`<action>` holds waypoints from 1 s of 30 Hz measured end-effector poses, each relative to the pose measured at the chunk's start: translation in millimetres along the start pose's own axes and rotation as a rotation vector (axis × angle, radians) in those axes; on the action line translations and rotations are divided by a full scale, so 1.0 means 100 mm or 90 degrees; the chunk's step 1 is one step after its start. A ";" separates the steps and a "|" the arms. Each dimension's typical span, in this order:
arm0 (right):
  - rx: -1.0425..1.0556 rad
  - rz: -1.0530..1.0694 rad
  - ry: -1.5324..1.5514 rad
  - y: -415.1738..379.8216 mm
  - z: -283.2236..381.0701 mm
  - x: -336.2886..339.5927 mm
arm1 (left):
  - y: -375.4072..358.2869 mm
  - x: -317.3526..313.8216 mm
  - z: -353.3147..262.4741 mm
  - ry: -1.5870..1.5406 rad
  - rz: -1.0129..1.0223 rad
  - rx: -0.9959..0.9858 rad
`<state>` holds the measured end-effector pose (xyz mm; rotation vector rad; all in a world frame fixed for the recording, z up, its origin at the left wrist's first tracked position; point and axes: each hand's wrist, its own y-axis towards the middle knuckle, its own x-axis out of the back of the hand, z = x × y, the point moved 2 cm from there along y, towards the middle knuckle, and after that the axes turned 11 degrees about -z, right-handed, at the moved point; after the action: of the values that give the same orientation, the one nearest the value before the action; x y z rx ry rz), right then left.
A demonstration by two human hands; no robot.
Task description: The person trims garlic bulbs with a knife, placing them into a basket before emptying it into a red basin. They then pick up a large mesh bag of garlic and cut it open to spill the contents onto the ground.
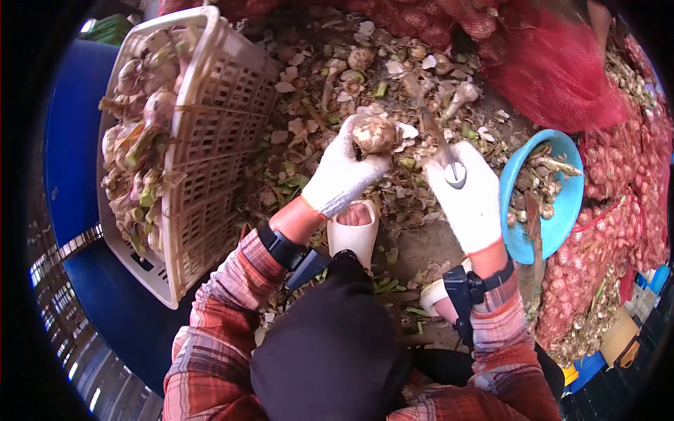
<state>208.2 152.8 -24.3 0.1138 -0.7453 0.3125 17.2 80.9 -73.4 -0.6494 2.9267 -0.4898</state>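
Note:
My left hand (345,170), in a white glove, is closed around a garlic bulb (375,134) with soil-stained, loose outer skin. My right hand (465,196), also in a white glove, grips a knife (437,133) by its handle, whose round metal end shows at the thumb. The long, dull blade points up and away, to the right of the bulb and apart from it. Below both hands, the ground is strewn with garlic skins and trimmings (295,140). A garlic bulb with its stalk (463,95) lies beyond the knife.
At left, a tilted white plastic crate (217,140) holds stalked garlic. A blue basin (516,235) with garlic pieces stands at right, a wooden stick (535,231) across its rim. Red mesh sacks of garlic (597,245) line the right and back. My sandalled feet (354,228) are below.

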 end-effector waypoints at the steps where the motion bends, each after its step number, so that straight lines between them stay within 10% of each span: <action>1: 0.006 0.001 0.005 -0.03 0.09 0.02 | -0.02 0.03 -0.03 0.023 -0.002 -0.019; 4: 0.320 -0.092 -0.090 -0.17 0.37 0.02 | -0.16 0.22 0.18 0.129 0.046 -0.005; 7: 0.320 -0.027 -0.126 -0.26 0.52 0.05 | -0.29 0.33 0.27 0.285 0.127 -0.093; 10: 0.312 -0.011 -0.142 -0.34 0.58 0.04 | -0.42 0.30 0.12 0.515 0.029 -0.439; 23: 0.277 -0.019 -0.133 -0.42 0.38 -0.05 | -0.50 0.35 0.03 0.116 0.075 -0.061; 28: -0.079 0.105 -0.289 -0.27 -0.31 0.06 | -0.53 0.68 -0.23 0.130 -0.011 -0.114; 30: 0.111 0.008 -0.183 -0.42 0.13 0.06 | -0.51 0.53 -0.17 0.105 0.010 -0.074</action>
<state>217.7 111.6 -10.4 0.3239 -1.0034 0.3771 -13.9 19.6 -41.8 -0.6272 3.1331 -0.3915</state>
